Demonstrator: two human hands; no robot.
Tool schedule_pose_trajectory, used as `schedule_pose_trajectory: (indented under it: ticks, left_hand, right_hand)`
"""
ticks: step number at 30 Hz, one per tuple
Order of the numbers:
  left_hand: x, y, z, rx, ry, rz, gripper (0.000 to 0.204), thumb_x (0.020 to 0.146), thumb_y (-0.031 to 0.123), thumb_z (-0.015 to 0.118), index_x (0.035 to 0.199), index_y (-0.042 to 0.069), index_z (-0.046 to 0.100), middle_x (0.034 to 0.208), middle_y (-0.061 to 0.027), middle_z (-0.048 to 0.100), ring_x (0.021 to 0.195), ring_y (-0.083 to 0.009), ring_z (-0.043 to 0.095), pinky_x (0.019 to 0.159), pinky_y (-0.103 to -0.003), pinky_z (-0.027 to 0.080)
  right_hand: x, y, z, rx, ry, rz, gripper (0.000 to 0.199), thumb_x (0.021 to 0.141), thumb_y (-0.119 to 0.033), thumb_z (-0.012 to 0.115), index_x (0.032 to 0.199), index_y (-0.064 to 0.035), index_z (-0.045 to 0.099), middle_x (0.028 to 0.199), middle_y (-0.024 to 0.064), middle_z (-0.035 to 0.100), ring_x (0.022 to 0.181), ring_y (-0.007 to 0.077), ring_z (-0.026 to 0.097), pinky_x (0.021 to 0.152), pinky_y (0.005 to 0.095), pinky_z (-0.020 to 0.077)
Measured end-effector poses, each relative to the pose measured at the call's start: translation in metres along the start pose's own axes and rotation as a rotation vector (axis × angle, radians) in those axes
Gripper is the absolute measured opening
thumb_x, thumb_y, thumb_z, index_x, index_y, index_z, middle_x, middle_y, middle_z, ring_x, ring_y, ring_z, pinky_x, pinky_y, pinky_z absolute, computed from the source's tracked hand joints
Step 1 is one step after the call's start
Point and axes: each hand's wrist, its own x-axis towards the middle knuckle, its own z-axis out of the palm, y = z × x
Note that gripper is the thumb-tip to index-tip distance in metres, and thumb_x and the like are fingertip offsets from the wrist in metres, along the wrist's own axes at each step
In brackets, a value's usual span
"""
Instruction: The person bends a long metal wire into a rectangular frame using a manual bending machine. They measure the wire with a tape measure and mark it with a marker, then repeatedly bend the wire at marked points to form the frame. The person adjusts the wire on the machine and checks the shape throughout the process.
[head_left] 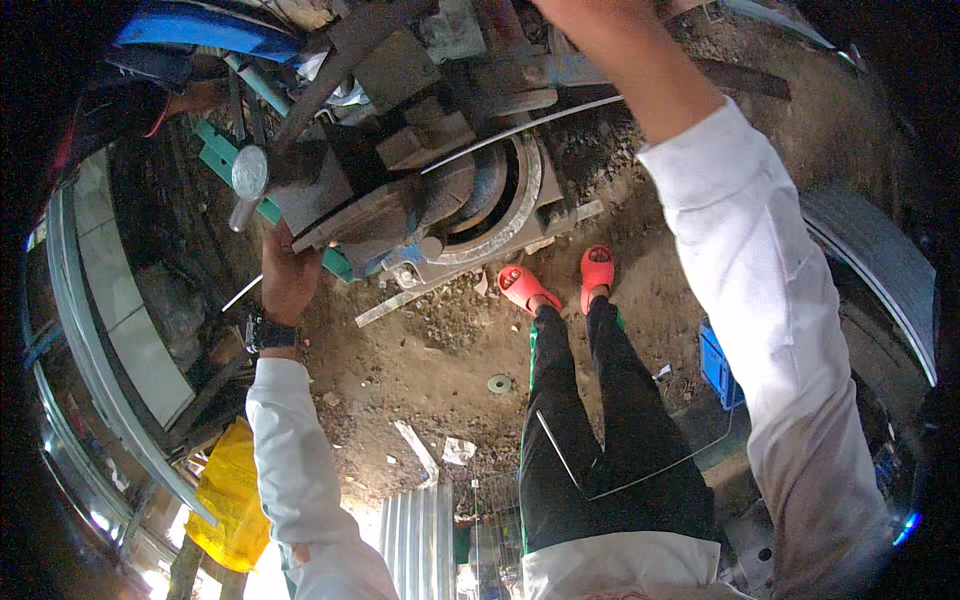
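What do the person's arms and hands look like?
Both arms wear long white sleeves with snug cuffs. The left wrist has a dark watch on a dark strap. The left hand shows no glove. The right hand is cut off at the top edge, so I can't describe it.

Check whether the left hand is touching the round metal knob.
Apart: the head view shows a visible gap between the left hand and the round metal knob.
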Motion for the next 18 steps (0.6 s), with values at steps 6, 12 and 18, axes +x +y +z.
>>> schedule_pose_trajectory:
  ticks: [6,12,18]
  left_hand:
    - [-0.010,-0.013,-0.003,0.580,0.100,0.135,0.047,0.090,0.009,0.062,0.133,0.002,0.044,0.128,-0.0128,0.059,0.117,-0.0250,0.059,0.099,-0.038,0.048]
    - [-0.031,-0.041,-0.055,0.091,0.288,-0.062,0.061,0.082,0.004,0.074,0.134,0.001,0.041,0.126,-0.0161,0.058,0.117,-0.0270,0.058,0.097,-0.037,0.048]
    - [-0.045,-0.029,-0.057,1.047,0.154,0.151,0.070,0.082,0.013,0.077,0.138,-0.001,0.037,0.126,-0.0181,0.055,0.115,-0.0276,0.058,0.097,-0.037,0.048]
  right_hand:
    - [0.000,0.020,0.026,-0.415,-0.111,0.077,0.065,0.100,-0.038,0.051,0.045,-0.0026,0.047,0.037,0.0095,0.040,0.030,0.0234,0.041,0.034,0.0397,0.0313]
    - [-0.002,0.020,0.026,-0.390,-0.150,-0.103,0.050,0.089,-0.020,0.061,0.045,-0.0012,0.048,0.037,0.0128,0.042,0.030,0.0251,0.044,0.035,0.0399,0.0345]
    - [-0.010,0.041,0.028,-0.444,0.059,-0.578,0.046,0.084,-0.012,0.060,0.043,-0.0033,0.042,0.036,0.0103,0.034,0.028,0.0183,0.032,0.032,0.0363,0.0278]
